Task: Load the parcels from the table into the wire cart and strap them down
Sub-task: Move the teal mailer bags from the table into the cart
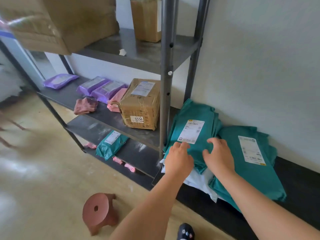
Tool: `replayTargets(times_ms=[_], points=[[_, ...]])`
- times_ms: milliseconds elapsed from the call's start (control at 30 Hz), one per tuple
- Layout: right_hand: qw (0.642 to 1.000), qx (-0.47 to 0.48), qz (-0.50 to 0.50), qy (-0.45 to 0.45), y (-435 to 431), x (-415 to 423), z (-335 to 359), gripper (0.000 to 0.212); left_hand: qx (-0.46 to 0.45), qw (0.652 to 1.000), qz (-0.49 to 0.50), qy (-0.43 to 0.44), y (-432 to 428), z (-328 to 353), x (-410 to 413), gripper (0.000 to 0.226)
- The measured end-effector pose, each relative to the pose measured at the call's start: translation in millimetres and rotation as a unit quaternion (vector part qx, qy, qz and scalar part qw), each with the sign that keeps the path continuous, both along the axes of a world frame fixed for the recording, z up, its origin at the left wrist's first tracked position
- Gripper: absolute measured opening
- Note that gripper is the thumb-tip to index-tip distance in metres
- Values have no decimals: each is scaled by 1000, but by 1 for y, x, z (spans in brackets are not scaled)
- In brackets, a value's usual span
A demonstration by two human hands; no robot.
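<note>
Currently left hand [179, 159] flat, right hand [219, 156] loosely spread on teal mailer [190, 115], lower right; looks soft, slippery; I'd grip edges.

Soft, even light, brightest on the right wall [259, 49]. The far-left edge smears with blur. The shelf post [165, 92] bows with wide-angle distortion.

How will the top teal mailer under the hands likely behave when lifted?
Probably floppy: the teal mailer is a thin, creased plastic bag. Likely light, since it lies flat. Its smooth film may slide off the stack.
</note>
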State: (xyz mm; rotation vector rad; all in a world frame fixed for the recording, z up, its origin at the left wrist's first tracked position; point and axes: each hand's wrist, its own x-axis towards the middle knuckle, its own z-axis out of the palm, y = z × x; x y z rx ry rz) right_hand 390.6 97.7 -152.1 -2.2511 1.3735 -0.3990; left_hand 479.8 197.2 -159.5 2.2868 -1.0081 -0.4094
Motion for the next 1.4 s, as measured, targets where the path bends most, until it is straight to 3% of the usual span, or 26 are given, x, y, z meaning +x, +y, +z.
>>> replayTargets(times_ms=[133, 500, 667, 833, 1033, 1167, 1300, 1400], points=[[999, 43, -20, -27, -29, 18, -7, 46, 13, 1000, 9, 1, -28, -3, 20, 39], [985, 164, -20, -59, -115, 60, -17, 60, 107, 983, 104, 107, -114, -25, 78, 53], [976, 193, -42, -96, -132, 66, -22, 64, 97, 976, 140, 136, -131, -32, 85, 62], [970, 195, -38, -142, -133, 68, -21, 60, 91, 972, 174, 130, -137, -36, 83, 67], [987, 92, -14, -130, -130, 66, -23, 38, 71, 973, 184, 121, -138, -34, 78, 68], [972, 143, -20, -187, -125, 66, -18, 34, 41, 974, 192, 115, -134, -31, 77, 69], [950, 194, -51, -241, -121, 64, -12, 43, 11, 978, 175, 109, -132, -28, 73, 67], [928, 241, -78, -274, -116, 62, -9, 26, -4, 982, 154, 108, -130, -25, 69, 66]])
